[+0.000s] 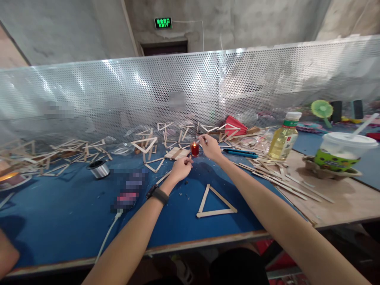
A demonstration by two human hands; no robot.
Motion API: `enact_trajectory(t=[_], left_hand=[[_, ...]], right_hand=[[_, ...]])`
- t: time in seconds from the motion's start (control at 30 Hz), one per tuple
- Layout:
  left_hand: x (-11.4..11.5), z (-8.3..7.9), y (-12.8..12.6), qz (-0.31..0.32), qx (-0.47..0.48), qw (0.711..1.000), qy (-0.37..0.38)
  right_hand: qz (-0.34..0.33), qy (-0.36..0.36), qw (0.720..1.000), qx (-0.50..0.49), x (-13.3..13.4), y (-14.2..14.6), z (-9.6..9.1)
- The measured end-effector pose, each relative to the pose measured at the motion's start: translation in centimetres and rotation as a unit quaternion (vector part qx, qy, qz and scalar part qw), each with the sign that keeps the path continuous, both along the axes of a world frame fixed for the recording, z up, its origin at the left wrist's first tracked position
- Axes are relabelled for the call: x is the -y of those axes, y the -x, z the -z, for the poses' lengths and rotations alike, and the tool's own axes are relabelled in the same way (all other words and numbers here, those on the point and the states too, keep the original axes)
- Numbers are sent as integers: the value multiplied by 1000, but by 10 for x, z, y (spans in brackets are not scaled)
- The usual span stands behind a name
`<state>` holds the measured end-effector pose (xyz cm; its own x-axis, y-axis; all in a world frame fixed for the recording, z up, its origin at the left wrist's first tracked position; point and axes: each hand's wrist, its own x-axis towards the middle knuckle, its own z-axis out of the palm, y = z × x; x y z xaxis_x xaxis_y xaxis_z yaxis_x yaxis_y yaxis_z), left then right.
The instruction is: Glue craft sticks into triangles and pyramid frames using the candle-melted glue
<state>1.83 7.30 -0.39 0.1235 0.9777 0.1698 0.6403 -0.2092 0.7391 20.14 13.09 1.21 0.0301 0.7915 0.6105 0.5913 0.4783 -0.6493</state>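
A small red candle (194, 149) burns in the middle of the blue table. My right hand (211, 147) is at its right, fingers pinched close to the flame; whatever they hold is too small to make out. My left hand (181, 168), with a dark band at the wrist, is in front of the candle to the left. Its fingers are curled together, and their contents cannot be made out. Just behind it lies a flat stack of wooden sticks (175, 152). A triangle of craft sticks (217, 213) lies flat between my forearms.
Stick frames (145, 144) crowd the back. At left are a wire spool (99, 169) and a phone (130, 192) with its cable (108, 235). Blue pens (240, 152), loose sticks (285, 180), a drink bottle (284, 138) and a lidded cup (338, 152) stand or lie at right. A perforated metal screen (118, 91) rises behind.
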Motion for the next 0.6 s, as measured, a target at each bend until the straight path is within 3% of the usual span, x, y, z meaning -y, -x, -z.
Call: enact_trajectory(t=[0.6], left_hand=[[2,-2,0,-3,1,1000,5]], right_hand=[[-15,9,1000,11,3,2,-2]])
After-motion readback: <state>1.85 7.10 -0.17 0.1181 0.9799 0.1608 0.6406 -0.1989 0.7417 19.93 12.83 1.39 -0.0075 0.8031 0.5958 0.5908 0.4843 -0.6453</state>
